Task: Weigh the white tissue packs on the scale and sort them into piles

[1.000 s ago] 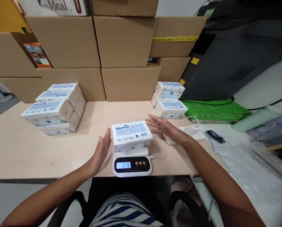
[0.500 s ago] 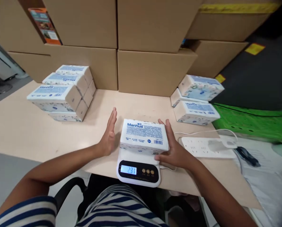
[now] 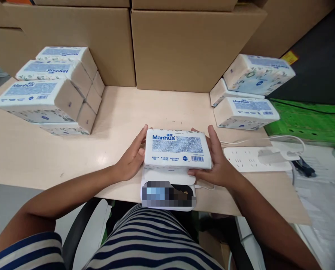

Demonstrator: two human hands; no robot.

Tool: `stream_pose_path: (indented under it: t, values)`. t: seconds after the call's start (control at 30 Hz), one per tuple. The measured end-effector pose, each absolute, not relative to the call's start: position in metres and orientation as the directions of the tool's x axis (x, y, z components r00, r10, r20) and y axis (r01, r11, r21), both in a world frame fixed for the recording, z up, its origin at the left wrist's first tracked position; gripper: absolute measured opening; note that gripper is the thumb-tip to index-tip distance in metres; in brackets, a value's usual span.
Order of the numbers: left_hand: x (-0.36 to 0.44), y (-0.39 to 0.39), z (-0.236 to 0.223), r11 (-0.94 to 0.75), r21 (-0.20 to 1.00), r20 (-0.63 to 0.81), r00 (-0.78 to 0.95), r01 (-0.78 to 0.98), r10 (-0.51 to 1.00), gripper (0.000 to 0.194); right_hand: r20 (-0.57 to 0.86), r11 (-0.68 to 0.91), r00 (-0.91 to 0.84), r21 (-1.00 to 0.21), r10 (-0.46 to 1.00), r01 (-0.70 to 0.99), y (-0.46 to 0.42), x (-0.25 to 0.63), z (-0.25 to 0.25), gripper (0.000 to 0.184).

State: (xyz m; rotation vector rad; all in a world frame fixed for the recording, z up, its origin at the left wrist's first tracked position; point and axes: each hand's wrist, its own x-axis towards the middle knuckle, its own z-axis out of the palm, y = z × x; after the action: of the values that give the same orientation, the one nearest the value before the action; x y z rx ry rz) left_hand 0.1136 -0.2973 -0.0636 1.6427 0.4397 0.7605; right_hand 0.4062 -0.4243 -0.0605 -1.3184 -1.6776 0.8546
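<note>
A white and blue pack of tissues (image 3: 177, 150) printed "Manhua" is over the white digital scale (image 3: 169, 175). Whether it rests on the plate or is slightly raised, I cannot tell. My right hand (image 3: 219, 165) grips the right end, thumb at the near edge and fingers round the far side. At the left end, my left hand (image 3: 130, 159) is pressed against the pack, its fingertips partly hidden behind it. The scale's display (image 3: 156, 194) is blurred out.
Stacked tissue packs (image 3: 69, 101) stand at the left, and a smaller pile of packs (image 3: 246, 112) at the right. Cardboard boxes (image 3: 190, 52) line the back of the table. A power strip (image 3: 246, 161) with a white cable lies right of my right hand, near a green crate (image 3: 310, 120).
My left hand has moved right, closing the gap to the pack's left end. My right hand stays on the right end. The view has tilted downward, and the scale's display is now blurred.
</note>
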Motion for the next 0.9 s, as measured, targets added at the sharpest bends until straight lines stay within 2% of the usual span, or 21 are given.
stream_pose_path:
  t: [0.17,0.33,0.43,0.53,0.6,0.73,0.9]
  values:
    - [0.114,-0.293,-0.065,-0.249,0.963,0.253,0.682,-0.107,0.686,0.068,0.214,0.241,-0.112,-0.879,0.97,0.412,-0.425,0.405,-0.062,0.141]
    - [0.117,-0.28,-0.068,-0.481,0.877,0.391,0.562,0.013,0.729,0.07,0.22,0.217,-0.036,-0.897,0.975,0.385,-0.425,0.403,-0.058,0.146]
    - [0.118,-0.273,-0.068,-0.527,0.849,0.441,0.499,0.038,0.746,0.074,0.275,0.235,0.064,-0.901,0.959,0.364,-0.423,0.403,-0.057,0.139]
    - [0.119,-0.271,-0.067,-0.483,0.876,0.426,0.44,0.018,0.79,0.076,0.34,0.255,0.186,-0.893,0.922,0.37,-0.421,0.403,-0.053,0.124]
    - [0.12,-0.271,-0.066,-0.435,0.9,0.393,0.405,0.012,0.825,0.079,0.345,0.226,0.27,-0.894,0.899,0.388,-0.42,0.402,-0.047,0.122]
    - [0.121,-0.269,-0.064,-0.346,0.938,0.319,0.36,0.011,0.877,0.083,0.305,0.163,0.401,-0.922,0.864,0.35,-0.42,0.397,-0.033,0.12]
    - [0.125,-0.265,-0.066,-0.254,0.966,0.256,0.325,-0.05,0.91,0.089,0.252,0.122,0.447,-0.947,0.859,0.298,-0.42,0.395,-0.028,0.101]
